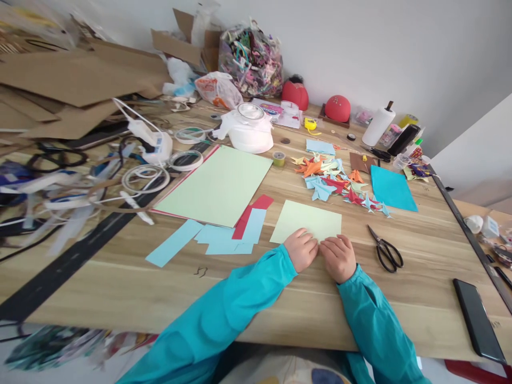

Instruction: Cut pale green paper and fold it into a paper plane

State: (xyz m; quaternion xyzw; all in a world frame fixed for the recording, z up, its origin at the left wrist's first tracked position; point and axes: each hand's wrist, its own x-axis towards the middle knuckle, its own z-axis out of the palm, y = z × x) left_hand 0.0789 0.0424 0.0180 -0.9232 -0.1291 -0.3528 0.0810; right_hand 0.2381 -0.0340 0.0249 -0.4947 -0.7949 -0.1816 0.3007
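Observation:
A pale green square of paper (308,218) lies flat on the wooden table (420,282) in front of me. My left hand (301,249) and my right hand (338,257) sit side by side on its near edge, fingers curled and pressed down on the paper. Both arms wear teal sleeves. Black scissors (385,250) lie just right of my right hand.
A large green sheet (218,186) and blue and red paper strips (224,237) lie to the left. Several folded paper cranes (336,184) and a teal sheet (392,188) lie behind. A phone (478,319) rests at the right edge. Tape rolls, cardboard and clutter fill the left.

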